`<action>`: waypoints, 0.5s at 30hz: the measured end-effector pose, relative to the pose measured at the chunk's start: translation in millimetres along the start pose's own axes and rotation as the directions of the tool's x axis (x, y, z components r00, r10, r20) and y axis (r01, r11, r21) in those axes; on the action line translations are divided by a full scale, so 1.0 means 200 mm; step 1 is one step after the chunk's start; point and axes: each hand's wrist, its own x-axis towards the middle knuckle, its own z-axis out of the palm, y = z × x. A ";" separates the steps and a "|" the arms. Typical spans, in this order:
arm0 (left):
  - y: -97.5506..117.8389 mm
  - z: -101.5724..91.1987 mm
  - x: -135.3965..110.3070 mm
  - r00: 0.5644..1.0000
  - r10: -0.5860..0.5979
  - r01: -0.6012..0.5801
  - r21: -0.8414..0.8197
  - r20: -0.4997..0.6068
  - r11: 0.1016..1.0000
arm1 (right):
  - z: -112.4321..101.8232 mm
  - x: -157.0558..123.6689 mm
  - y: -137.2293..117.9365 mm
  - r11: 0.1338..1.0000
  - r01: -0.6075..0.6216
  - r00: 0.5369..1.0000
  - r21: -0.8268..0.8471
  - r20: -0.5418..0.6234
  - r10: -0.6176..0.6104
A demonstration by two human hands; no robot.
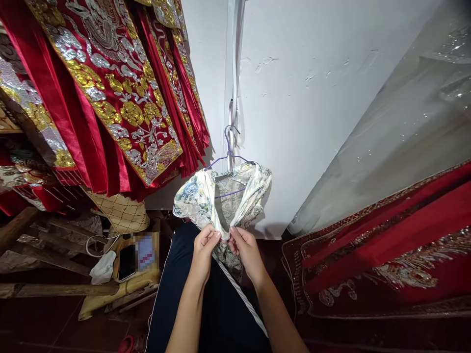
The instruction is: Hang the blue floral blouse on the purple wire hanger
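A white floral dress (193,193) with blue and yellow flowers hangs on a thin purple hanger (227,147) in front of me. Its neckline gapes toward me, and the lower part drops over my dark-trousered lap. My left hand (204,250) pinches the left side of the front edge between thumb and fingers. Close beside it, my right hand (246,250) pinches the right side of the same edge. A short strip of pale fabric runs between both sets of fingertips. From beneath my hands a striped white band (243,294) slants down to the right across my lap.
Red costumes (121,98) with gold and silver embroidery hang at the left. A white wall (294,98) stands behind the hanger. On a bamboo seat (110,294) lie a phone (127,262) and a crumpled tissue (103,268). Sheer and red beaded cloth (368,274) fills the right.
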 end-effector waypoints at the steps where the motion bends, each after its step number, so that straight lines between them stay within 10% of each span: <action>1: -0.01 0.00 0.00 1.000 0.008 -0.008 0.007 -0.017 1.000 | -0.01 0.00 0.00 1.000 0.008 1.000 0.008 -0.024 -0.008; 15: -0.29 0.07 -0.02 0.989 0.145 -0.122 0.415 -0.024 0.901 | 0.00 -0.01 0.00 0.989 -0.016 0.997 -0.145 0.078 0.028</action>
